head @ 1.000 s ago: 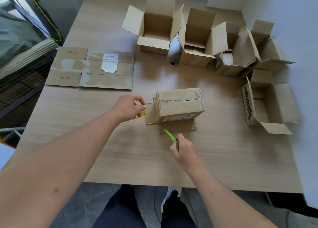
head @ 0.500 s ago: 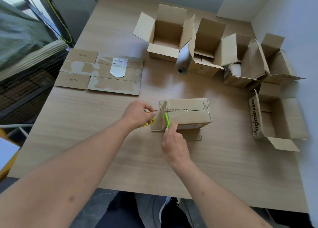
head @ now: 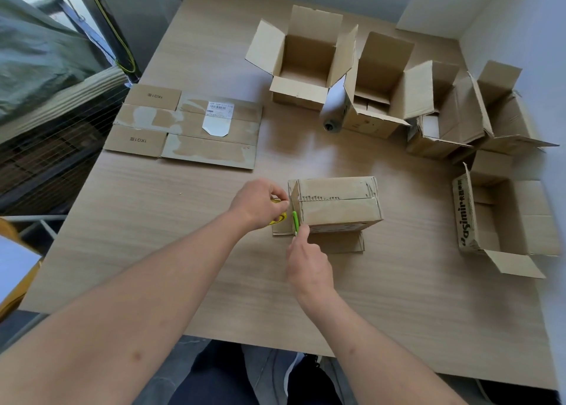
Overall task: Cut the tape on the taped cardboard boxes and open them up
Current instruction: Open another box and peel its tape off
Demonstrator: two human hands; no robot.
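A taped cardboard box [head: 337, 202] lies in the middle of the table, with its lower flaps spread flat beneath it. My right hand [head: 309, 267] pinches a thin green cutter [head: 295, 221], whose tip points up along the box's near left corner. My left hand [head: 260, 202] sits just left of the box. Its curled fingers hold a yellow object [head: 279, 218] that is mostly hidden under the hand.
Several opened boxes [head: 303, 68] stand along the back and right side, one of them printed [head: 502, 218]. A flattened box [head: 186, 129] lies at the left. A grey roll [head: 332, 114] lies between the back boxes. The table edge [head: 275, 346] is close to me.
My right hand has carried the green cutter from the table in front of the box up to its near left corner. My left hand has stayed beside the box.
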